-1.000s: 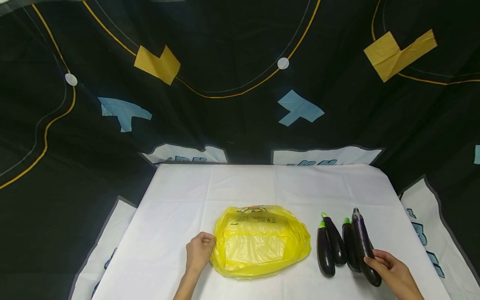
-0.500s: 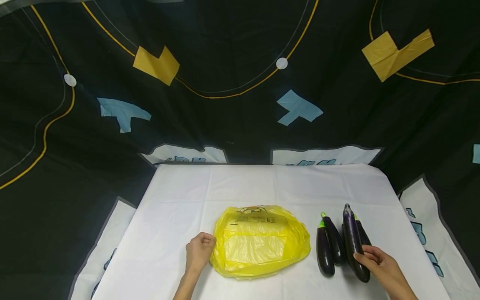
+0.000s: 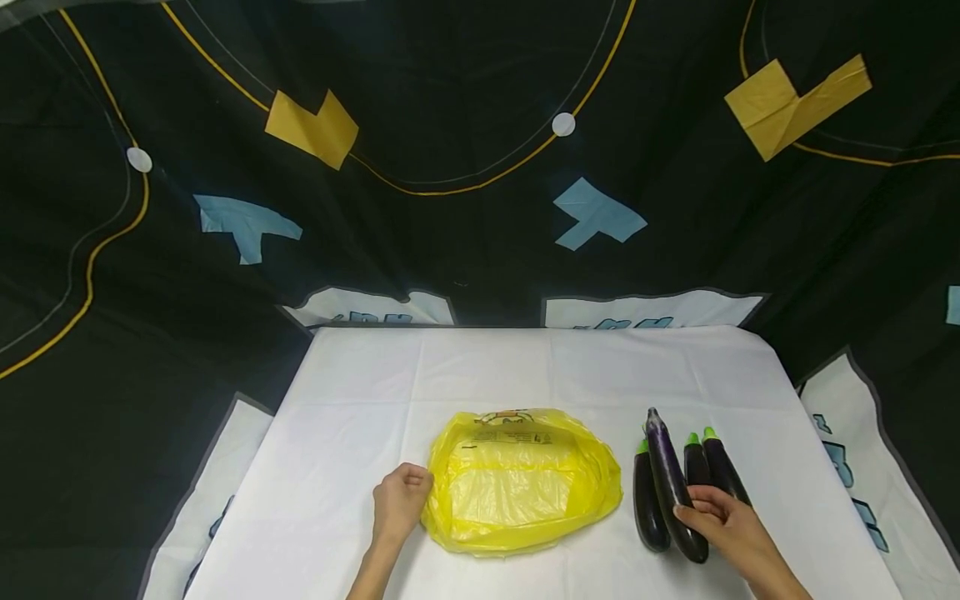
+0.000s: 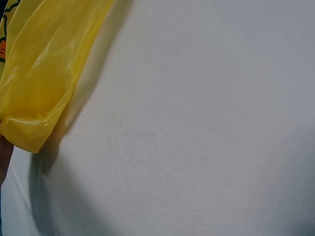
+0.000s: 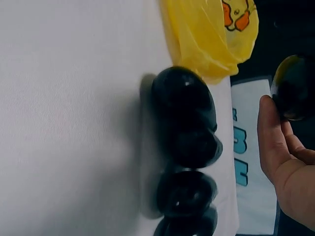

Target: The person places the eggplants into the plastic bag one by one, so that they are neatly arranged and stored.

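Observation:
My right hand (image 3: 727, 529) holds a long dark eggplant (image 3: 666, 475) near its lower end, thumb on one side and fingers on the other. In the right wrist view this eggplant (image 5: 294, 91) is raised above several others (image 5: 182, 96) lying side by side on the white cloth. In the head view it covers most of one of them; another eggplant (image 3: 647, 508) with a green cap shows to its left. A yellow plastic bag (image 3: 611, 492) lies with its mouth spread wide. At the bag's left edge my left hand (image 3: 400, 502) pinches the rim.
The table (image 3: 480, 367) is covered in white cloth. To the right of the held eggplant lie two more eggplants, one at the outer side (image 3: 723, 468). A black patterned curtain (image 3: 465, 250) hangs behind the table and along its sides.
My right hand has carried the held eggplant leftward, from over the right-hand eggplants to over the left-hand ones. My left hand and the bag have stayed in place.

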`<state>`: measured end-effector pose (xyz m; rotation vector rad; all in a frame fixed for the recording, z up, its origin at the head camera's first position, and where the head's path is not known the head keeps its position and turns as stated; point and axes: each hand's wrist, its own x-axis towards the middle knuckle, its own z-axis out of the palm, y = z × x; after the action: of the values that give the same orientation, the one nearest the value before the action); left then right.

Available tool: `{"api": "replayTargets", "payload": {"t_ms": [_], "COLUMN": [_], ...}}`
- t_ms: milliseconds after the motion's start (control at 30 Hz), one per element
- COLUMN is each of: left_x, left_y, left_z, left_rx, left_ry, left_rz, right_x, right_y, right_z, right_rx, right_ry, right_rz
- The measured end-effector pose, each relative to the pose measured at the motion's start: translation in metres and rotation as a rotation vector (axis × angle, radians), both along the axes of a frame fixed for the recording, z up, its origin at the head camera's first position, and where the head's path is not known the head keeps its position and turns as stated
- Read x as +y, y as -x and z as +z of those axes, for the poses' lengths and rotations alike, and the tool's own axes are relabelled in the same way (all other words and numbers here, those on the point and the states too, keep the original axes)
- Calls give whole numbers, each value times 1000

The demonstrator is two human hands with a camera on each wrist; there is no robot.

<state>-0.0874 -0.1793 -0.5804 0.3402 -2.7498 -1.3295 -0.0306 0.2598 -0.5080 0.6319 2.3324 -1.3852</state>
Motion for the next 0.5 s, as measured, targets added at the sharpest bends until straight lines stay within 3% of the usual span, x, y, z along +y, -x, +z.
{"api": "replayTargets", "payload": {"t_ms": [500], "left_x": [-1], "left_y": [0], "left_z": [-2], "left_rx": [-5], "left_ry": [-9], "left_rz": [-9], "right_x": [-33], "right_y": [1], "right_z": [0], "right_rx": [34], "right_ry": [5], "right_rz": [83]}}
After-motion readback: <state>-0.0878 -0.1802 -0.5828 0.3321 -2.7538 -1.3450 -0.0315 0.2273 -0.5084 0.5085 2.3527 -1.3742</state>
